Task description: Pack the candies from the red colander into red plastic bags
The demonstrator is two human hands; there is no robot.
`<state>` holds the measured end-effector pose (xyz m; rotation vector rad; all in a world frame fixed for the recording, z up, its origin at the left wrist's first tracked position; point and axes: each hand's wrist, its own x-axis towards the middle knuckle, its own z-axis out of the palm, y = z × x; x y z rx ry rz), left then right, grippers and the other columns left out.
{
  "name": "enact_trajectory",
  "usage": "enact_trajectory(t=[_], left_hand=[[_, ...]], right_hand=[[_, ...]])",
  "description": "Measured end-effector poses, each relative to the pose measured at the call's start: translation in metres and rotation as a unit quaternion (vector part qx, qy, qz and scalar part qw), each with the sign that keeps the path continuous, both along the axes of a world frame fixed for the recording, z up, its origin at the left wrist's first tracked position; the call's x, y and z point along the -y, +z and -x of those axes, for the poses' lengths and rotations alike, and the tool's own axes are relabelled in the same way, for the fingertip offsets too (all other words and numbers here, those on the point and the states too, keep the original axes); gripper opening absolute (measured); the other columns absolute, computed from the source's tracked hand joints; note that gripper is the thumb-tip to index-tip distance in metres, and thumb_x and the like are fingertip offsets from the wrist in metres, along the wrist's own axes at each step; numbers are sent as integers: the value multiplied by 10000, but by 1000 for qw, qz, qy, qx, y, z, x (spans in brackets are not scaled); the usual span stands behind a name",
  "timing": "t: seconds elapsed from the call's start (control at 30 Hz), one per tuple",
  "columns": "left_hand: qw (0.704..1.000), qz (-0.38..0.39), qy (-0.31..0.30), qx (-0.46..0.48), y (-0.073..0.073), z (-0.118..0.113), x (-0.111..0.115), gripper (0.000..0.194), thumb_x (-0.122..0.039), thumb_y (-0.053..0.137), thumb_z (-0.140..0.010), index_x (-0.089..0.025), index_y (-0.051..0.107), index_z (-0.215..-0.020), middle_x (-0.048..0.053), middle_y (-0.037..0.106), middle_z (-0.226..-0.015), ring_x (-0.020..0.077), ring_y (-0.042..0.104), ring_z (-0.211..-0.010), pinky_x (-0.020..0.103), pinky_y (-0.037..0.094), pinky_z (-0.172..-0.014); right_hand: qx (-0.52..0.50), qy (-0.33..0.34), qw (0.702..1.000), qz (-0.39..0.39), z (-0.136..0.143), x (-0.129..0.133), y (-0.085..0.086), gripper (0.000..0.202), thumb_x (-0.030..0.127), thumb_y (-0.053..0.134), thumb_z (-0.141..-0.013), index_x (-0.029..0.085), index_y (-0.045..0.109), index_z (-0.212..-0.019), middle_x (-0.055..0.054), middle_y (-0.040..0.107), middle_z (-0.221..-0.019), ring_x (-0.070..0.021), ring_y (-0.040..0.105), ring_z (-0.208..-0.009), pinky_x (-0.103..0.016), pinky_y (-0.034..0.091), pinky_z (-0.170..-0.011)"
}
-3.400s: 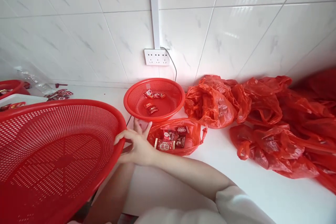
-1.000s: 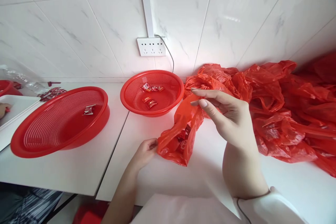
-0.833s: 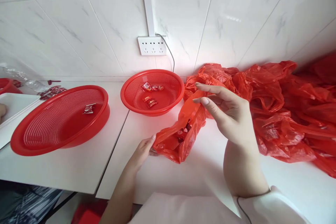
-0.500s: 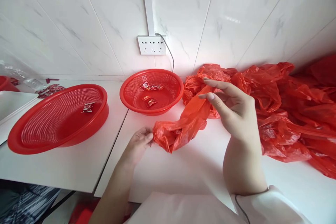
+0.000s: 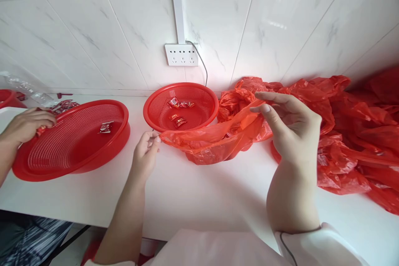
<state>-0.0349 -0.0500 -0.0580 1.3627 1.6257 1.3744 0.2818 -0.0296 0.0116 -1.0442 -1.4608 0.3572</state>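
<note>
A thin red plastic bag [image 5: 212, 147] is stretched sideways between my hands above the white table. My left hand [image 5: 146, 149] pinches its left end between thumb and fingers, just below a round red basket [image 5: 181, 126]. At the other end, my right hand [image 5: 285, 122] grips the bag between thumb and fingertips. Small dark shapes show faintly through the plastic. Several small red packets [image 5: 180, 121] lie in the round basket. Behind and beside my right hand is a large heap of crumpled red bags [image 5: 336, 133].
A bigger red basket [image 5: 77, 166] at the left holds a small packet [image 5: 106, 127]. Another person's hand [image 5: 29, 124] is over its left rim, holding something small and red. A clear bottle [image 5: 29, 89] lies behind. A power strip [image 5: 182, 55] is on the tiled wall.
My left hand has moved left and up, and the bag is now drawn out longer and flatter. My right hand has shifted slightly right. Another person's hand has appeared at the left.
</note>
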Motion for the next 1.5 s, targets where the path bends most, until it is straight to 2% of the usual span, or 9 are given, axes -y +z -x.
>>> enact_trajectory(t=[0.1,0.2,0.33,0.57,0.73,0.9,1.13,1.3,1.5], left_hand=[[987,-43,-60,144,34,2,-4,203,-340,618,-844,-207,677,-984,77,662,-1197,231,607,-1093,339,495,-901],[953,-58,-135,264,68,-3,-8,159,-334,611,-824,-219,715,-863,75,699,-1153,290,563,-1217,428,482,-991],[943,-44,-150,294,90,-15,-18,183,-355,608,-843,-212,722,-850,63,719,-1115,314,551,-1248,464,476,-1026],[946,-87,-148,274,81,-16,-49,179,-351,604,-865,-191,683,-879,82,691,-1196,287,577,-1217,452,476,-1019],[995,-87,-48,-26,76,1,-44,247,-440,631,-848,-211,717,-879,54,683,-1208,275,560,-1211,419,386,-1084],[968,-48,-94,-228,86,2,-8,142,-327,833,-618,-235,725,-609,73,719,-1075,354,542,-1184,505,274,-1131],[967,-10,-159,-201,96,-17,6,215,-305,849,-591,-266,771,-787,61,700,-1113,335,582,-1131,439,432,-1028],[958,11,-191,-214,89,-22,0,88,-326,791,-696,-271,732,-662,-3,717,-812,276,675,-905,355,551,-819],[977,-175,-111,45,88,-33,-14,190,-389,681,-824,-231,775,-870,57,723,-1064,281,622,-1129,433,443,-1044]], right_hand=[[23,-62,995,-76,4,1,0,164,300,635,-878,284,690,-1031,-49,699,-1018,-263,653,-1028,-529,411,-1082],[71,-111,984,-124,5,3,-2,206,298,654,-852,320,676,-1055,-44,680,-1054,-304,606,-1101,-601,260,-1149],[94,-76,984,-130,10,0,-7,305,351,617,-867,325,626,-1171,-69,643,-1183,-356,552,-1189,-649,316,-1086],[67,-63,995,-41,12,-15,-10,308,349,583,-907,264,610,-1202,-61,684,-1158,-260,625,-1118,-467,482,-993],[77,-45,996,21,2,-16,-12,205,348,576,-922,265,703,-1060,-33,737,-1011,-229,681,-1004,-381,529,-887],[122,-23,992,29,2,-15,-10,175,348,593,-913,285,723,-1012,-11,744,-989,-223,684,-966,-382,523,-874],[120,-41,992,27,2,-15,-11,175,349,596,-912,274,717,-1013,-14,743,-999,-221,695,-944,-352,546,-815],[102,-39,994,6,4,-13,-10,242,330,603,-903,293,655,-1136,-28,733,-982,-250,691,-998,-391,564,-833],[-46,-22,995,-90,11,-19,-11,334,237,606,-899,307,625,-1225,-49,723,-1035,-284,674,-1068,-505,503,-996]])
